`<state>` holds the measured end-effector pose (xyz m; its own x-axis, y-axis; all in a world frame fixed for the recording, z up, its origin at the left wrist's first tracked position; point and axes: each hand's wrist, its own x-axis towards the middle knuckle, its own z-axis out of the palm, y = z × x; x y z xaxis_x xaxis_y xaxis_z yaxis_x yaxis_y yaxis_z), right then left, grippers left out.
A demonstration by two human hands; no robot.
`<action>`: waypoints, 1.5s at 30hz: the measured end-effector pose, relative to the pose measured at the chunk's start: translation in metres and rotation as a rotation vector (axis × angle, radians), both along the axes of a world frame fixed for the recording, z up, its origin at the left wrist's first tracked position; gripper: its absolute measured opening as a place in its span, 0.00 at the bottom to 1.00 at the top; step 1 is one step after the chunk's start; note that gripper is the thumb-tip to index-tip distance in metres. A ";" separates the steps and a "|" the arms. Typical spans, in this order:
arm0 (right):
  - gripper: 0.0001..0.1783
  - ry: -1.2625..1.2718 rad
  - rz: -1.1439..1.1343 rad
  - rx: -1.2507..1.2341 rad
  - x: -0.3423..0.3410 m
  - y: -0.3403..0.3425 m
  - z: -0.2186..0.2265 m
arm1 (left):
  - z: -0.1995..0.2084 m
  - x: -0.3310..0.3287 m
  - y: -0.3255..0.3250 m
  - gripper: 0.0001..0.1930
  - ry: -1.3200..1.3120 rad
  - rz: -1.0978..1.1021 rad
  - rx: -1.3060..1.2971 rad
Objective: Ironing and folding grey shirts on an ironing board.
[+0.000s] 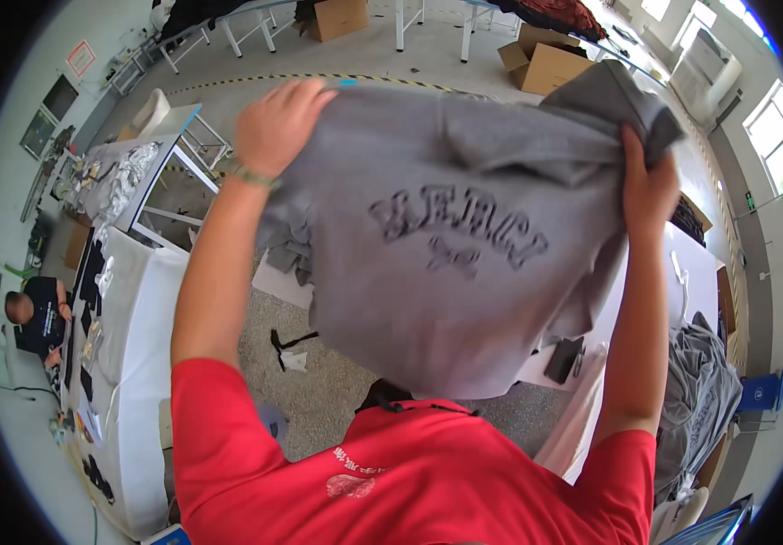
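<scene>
Stretched up in front of me is a grey sweatshirt (428, 309) with dark outlined lettering and a small emblem on its front. My left hand (282, 125) is closed on its upper left edge, the fingertips hidden behind the cloth. My right hand (650, 186) grips the other side, beside a bunched darker fold that looks like the hood. The cloth hangs loose between both hands and sags toward my chest, slightly blurred. Beneath it, the table's white surface (282, 283) shows only in parts, with some grey cloth on it.
To the right lies a pile of grey garments (696, 400). A dark flat object (564, 361) rests on the table. On the left stands a white-covered table (141, 300), where a person (41, 313) works. Cardboard boxes (544, 64) and long tables are farther off.
</scene>
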<state>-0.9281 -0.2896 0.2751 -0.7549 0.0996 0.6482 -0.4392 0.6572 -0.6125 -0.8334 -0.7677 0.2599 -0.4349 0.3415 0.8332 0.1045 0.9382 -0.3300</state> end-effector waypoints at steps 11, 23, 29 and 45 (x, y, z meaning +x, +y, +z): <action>0.40 -0.601 0.219 0.509 0.103 -0.073 -0.287 | -0.294 0.063 0.024 0.28 -1.184 0.246 0.983; 0.26 -0.635 -0.043 0.398 0.119 -0.067 -0.329 | -0.317 0.067 0.042 0.26 -1.162 0.296 0.926; 0.22 -0.715 -0.120 0.433 0.130 -0.067 -0.335 | -0.325 0.073 0.049 0.23 -1.260 0.262 0.851; 0.22 -0.566 -0.045 0.157 0.144 -0.077 -0.331 | -0.353 0.058 0.066 0.20 -1.254 0.082 0.877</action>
<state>-0.7838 -0.3670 -0.0559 -0.9851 0.0750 0.1550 -0.0417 0.7693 -0.6375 -0.7758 -0.7022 -0.0927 -0.9824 -0.1064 -0.1536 -0.1762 0.8011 0.5720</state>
